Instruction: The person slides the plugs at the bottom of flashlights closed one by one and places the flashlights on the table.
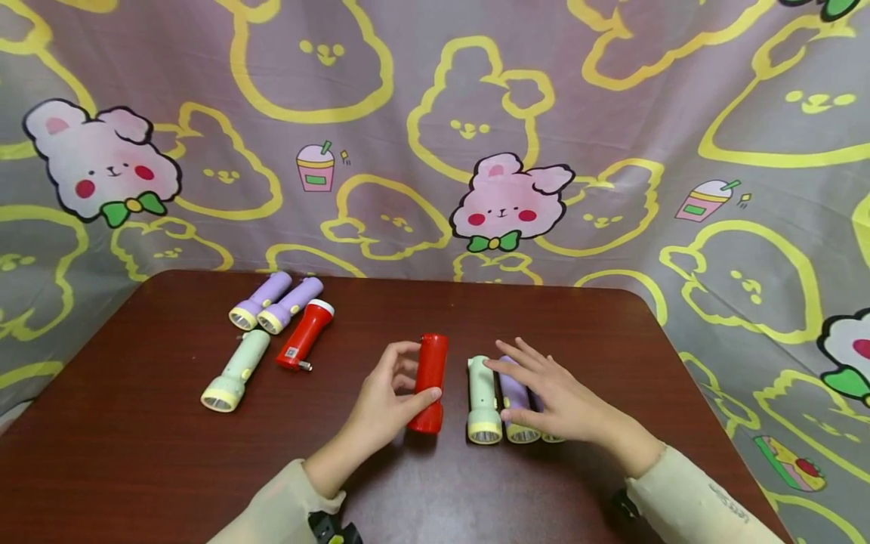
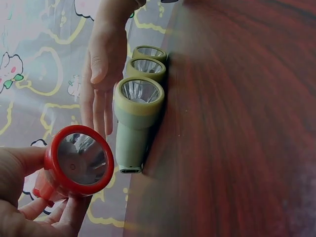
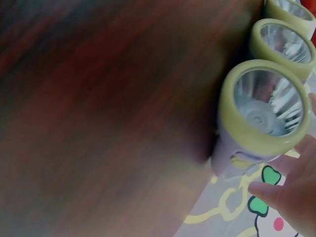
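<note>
My left hand [image 1: 384,404] grips a red flashlight [image 1: 430,378] between thumb and fingers, its lens facing the left wrist camera. Just right of it, a pale green flashlight [image 1: 483,397] lies on the table with its yellow-rimmed lens toward me. Beside that one is a purple flashlight [image 1: 514,394], partly covered by my right hand [image 1: 557,397]. Those right fingers are spread over the row and hold nothing. A third flashlight [image 3: 232,158], purple with a yellow rim, closes the row on the right, mostly hidden under the hand in the head view.
At the back left of the brown table [image 1: 353,483] lie two purple flashlights [image 1: 263,296], a pale green flashlight [image 1: 239,369] and a red flashlight [image 1: 306,332] with a white end. A patterned curtain [image 1: 387,143] hangs behind the table and along its right side.
</note>
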`<move>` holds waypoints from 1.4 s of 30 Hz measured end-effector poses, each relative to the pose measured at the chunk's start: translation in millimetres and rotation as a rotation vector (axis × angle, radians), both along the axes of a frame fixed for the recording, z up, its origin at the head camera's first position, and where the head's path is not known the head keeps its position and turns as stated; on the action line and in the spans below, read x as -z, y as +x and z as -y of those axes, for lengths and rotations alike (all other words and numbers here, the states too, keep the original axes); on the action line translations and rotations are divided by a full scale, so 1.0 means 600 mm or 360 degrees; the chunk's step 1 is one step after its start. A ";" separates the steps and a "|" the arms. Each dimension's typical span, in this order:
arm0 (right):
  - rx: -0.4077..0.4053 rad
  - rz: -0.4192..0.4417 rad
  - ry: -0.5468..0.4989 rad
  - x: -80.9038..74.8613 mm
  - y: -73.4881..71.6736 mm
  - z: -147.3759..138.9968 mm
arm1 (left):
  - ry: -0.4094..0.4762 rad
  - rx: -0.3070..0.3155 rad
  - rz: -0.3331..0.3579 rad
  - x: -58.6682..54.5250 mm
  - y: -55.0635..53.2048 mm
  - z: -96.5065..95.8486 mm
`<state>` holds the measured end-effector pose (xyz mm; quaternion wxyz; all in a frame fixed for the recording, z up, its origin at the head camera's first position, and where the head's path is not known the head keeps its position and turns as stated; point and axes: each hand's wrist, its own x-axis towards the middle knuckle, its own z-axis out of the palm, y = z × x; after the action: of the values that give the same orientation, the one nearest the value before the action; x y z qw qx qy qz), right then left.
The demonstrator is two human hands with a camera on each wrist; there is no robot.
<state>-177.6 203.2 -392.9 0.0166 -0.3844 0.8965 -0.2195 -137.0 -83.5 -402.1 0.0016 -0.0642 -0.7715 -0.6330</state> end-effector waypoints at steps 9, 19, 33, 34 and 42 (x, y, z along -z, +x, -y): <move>0.0039 0.0060 0.0077 0.007 -0.003 -0.003 | -0.0134 -0.0011 0.0012 0.005 -0.014 -0.010; 0.0107 0.0095 0.0169 0.010 0.001 0.001 | -0.0207 0.0072 0.0068 0.020 -0.026 -0.021; 0.0112 0.0220 0.0194 0.017 0.000 0.003 | -0.0196 0.0165 0.0245 0.030 -0.040 -0.034; 0.0109 0.0224 0.0193 0.018 0.000 0.003 | -0.0205 0.0174 0.0248 0.030 -0.041 -0.035; 0.0098 0.0226 0.0209 0.020 0.002 0.007 | -0.0229 0.0171 0.0228 0.030 -0.042 -0.040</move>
<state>-176.6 199.1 -405.0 0.0985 -0.3383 0.9169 -0.1874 -162.0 -59.7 -420.3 -0.0921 -0.0601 -0.8085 -0.5781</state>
